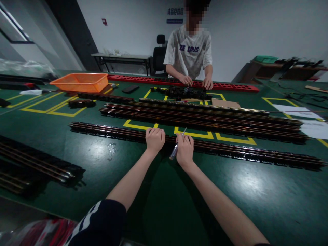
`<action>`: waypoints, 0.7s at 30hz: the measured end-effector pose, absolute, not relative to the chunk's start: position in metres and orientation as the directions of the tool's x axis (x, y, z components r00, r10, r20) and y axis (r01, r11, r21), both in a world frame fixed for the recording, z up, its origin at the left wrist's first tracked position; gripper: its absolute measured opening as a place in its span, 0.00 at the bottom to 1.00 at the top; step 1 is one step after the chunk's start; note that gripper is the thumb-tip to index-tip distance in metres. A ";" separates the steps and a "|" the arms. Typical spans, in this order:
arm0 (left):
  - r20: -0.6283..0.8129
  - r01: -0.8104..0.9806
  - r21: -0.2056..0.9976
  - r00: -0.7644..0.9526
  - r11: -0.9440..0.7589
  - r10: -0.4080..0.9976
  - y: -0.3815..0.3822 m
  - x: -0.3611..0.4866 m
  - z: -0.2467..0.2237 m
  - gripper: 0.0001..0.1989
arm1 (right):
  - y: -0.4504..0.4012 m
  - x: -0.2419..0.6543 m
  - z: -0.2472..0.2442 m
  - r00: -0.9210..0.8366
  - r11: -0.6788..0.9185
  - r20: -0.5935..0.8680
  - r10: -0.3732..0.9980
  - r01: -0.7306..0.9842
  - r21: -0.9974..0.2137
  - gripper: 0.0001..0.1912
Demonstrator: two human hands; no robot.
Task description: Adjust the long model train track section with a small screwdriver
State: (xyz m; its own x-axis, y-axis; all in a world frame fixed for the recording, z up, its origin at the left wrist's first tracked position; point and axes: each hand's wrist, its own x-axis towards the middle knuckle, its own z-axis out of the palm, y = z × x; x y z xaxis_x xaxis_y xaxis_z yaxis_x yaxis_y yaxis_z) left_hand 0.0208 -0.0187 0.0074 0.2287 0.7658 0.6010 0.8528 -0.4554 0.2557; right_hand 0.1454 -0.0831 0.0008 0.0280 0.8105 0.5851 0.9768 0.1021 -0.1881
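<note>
Across the green table (159,191) lies a long dark rail assembly (230,148), below the bundled rails (200,118), with the left hand (155,140) closed over it, any pinch hidden, and the right hand (185,148) beside it, fingers curled around a slim screwdriver (174,151).

The one view looks from my head, facing forward and down across the green table (159,205). My forearms (217,201) enter from the bottom, close to the lens, and my left hand (155,139) and right hand (185,150) sit near mid-frame. Farther off, it takes in a person (189,51) opposite me and the wall (243,37) behind.
</note>
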 end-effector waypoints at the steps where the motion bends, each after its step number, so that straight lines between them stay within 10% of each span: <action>1: 0.601 0.852 0.258 0.227 -0.455 0.766 -0.019 0.021 0.007 0.20 | -0.083 0.146 0.001 0.023 0.107 0.586 0.810 0.977 -0.187 0.14; 21: 0.633 0.860 0.244 0.209 -0.448 0.746 -0.017 0.021 0.005 0.20 | -0.085 0.137 0.008 -0.002 0.088 0.544 0.839 0.988 -0.131 0.15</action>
State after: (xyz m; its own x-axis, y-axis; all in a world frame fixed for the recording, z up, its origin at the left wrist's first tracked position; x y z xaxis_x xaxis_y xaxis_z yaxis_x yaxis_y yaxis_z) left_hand 0.0207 -0.0170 0.0051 0.2090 0.7456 0.6328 0.8597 -0.4485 0.2445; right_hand 0.1374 -0.0850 0.0081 -0.0025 0.8389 0.5443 0.9875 0.0877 -0.1308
